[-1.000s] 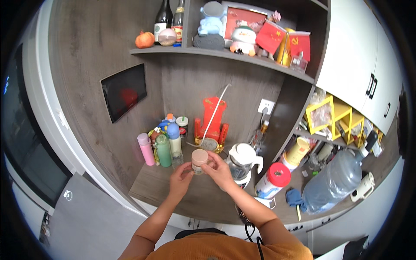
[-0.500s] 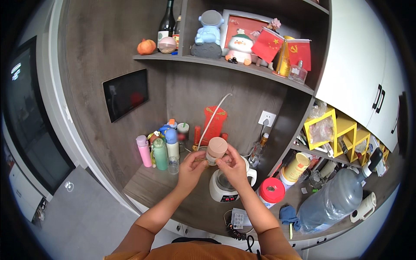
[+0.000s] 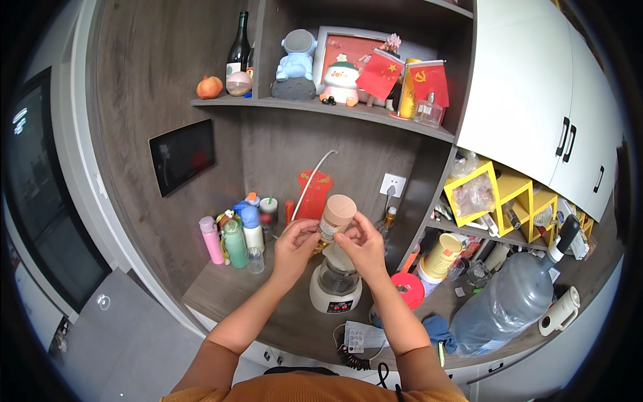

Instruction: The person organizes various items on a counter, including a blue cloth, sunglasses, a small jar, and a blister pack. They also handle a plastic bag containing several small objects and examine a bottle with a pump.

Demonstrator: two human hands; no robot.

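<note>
A small jar with a pinkish-beige lid (image 3: pixel 338 213) is held up off the table (image 3: pixel 288 325), between both hands. It leans further to the right than it did a second ago, and the lid looks seated on it. The left hand (image 3: pixel 297 246) grasps its left side low down, and the right hand (image 3: pixel 362 245) grips the right side, thumb in front; neither has let go. In the view the jar then lay left of the white-based glass kettle (image 3: pixel 325 298); now it overlaps the kettle's far end. That suggests it is being turned and shifted in the fingers rather than set down.

Nearer than the kettle, a pale flat item with a grid (image 3: pixel 355 338) lies on the table, and to the right is a canister with a red lid (image 3: pixel 410 289). To the left stand a clear glass (image 3: pixel 255 262), a green bottle (image 3: pixel 234 247) and a pink bottle (image 3: pixel 211 240). Beyond the jar is a red paper piece (image 3: pixel 313 189); far to the right, a large water jug (image 3: pixel 509 301).
</note>
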